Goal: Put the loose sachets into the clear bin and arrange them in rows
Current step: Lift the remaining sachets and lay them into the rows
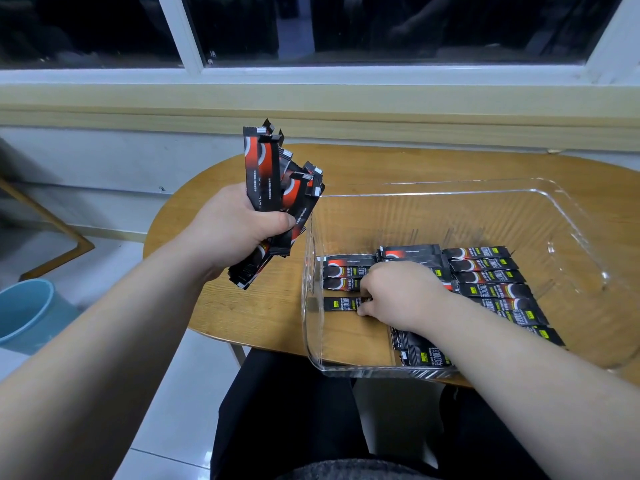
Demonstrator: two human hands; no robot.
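Left hand (235,230) gripping one bunch of sachets (265,174), right hand (398,292) pinching one sachet (341,303) inside one clear bin (415,194)

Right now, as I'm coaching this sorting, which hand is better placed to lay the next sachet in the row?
Right. The right hand is inside the clear bin, pinching a sachet in the left row; the left hand is outside, gripping the bundle of loose sachets.

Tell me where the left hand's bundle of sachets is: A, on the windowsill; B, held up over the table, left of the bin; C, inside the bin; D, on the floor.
B: the left hand grips the bundle upright above the table, outside the bin; only the right hand, pinching one sachet, is inside it.
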